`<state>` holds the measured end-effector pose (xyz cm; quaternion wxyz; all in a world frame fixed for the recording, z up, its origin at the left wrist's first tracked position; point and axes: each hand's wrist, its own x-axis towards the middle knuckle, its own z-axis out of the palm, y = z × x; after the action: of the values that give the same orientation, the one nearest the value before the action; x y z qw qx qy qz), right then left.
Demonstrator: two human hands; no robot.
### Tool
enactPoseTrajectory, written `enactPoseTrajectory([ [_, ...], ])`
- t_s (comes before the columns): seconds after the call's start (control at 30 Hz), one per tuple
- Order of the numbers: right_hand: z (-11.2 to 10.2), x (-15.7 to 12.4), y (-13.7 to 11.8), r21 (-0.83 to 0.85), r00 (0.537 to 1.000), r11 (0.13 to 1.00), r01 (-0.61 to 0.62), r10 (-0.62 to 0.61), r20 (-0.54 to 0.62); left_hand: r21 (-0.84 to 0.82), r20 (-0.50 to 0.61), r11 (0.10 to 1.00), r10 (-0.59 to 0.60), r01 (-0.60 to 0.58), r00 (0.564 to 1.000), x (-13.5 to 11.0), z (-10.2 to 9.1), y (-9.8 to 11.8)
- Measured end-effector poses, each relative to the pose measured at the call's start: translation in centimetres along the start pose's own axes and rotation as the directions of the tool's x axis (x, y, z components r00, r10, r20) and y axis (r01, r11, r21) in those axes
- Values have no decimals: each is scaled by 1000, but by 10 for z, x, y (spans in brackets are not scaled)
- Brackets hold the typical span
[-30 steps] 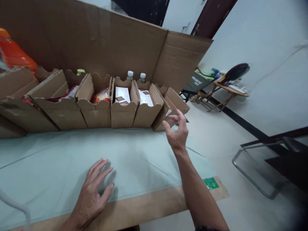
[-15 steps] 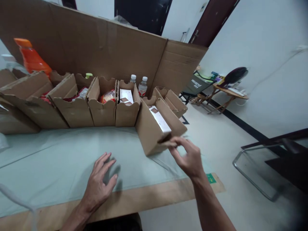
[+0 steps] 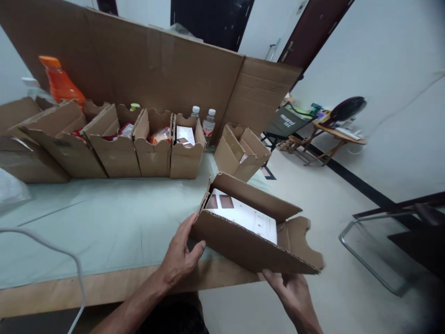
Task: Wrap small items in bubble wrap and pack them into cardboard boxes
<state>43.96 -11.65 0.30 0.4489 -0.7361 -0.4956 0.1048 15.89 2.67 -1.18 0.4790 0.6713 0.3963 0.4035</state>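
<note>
Brown cardboard bin (image 3: 243,248): the piece in hand and the centre of this clock – open side up, long way across the body, notched end towards 3 to 4 o'clock and set against the floor (image 3: 306,190) rather than the counter (image 3: 45,297).
White box (image 3: 245,215): inside the bin, nearer its 10 o'clock end; best kept there by holding the base level, since a dip towards the notches could set it sliding.
Left-hand grip (image 3: 182,253): between 8 and 9 o'clock, fingers closed round the unnotched end, thumb at the near wall; a steady guide is enough, as a hard squeeze may bow the cardboard.
Right-hand grip (image 3: 290,292): between 4 and 5 o'clock, thumb against the near wall, fingers mostly hidden below – they seem to bear the base, a sound place to take weight.
Separate bin (image 3: 231,160): at 12 o'clock, near but apart; worth leaving room to avoid a knock.
Row of bins (image 3: 114,155): towards 10 o'clock, well clear of both grips.
Cable (image 3: 79,270): at 9 o'clock, a loop that the left forearm should avoid.
Base contact: hidden, cannot tell.
</note>
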Motion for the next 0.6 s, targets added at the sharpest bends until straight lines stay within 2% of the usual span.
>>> enactPoseTrajectory([
  [0.07,17,19,-21,38,998,999,4,-6,64,-33,-48,998,-57,56,997,-2,-4,-3],
  [0.13,38,42,-47,94,990,993,66,-77,120,-60,-124,994,-101,94,987,-2,-20,-3],
  [0.23,81,80,-85,195,960,967,162,-200,194,-55,-297,994,-105,93,949,8,-61,-1],
  [0.37,156,122,-123,356,910,909,217,-320,263,54,-494,994,-60,99,867,32,-126,-5],
  [0.47,203,137,-134,431,879,875,219,-369,303,94,-527,985,-75,146,846,45,-160,-19],
  [0.53,223,137,-130,448,883,873,192,-353,308,90,-499,981,-105,171,860,48,-169,-31],
  [0.6,234,134,-120,444,890,883,154,-319,327,85,-475,981,-114,174,873,48,-169,-41],
])
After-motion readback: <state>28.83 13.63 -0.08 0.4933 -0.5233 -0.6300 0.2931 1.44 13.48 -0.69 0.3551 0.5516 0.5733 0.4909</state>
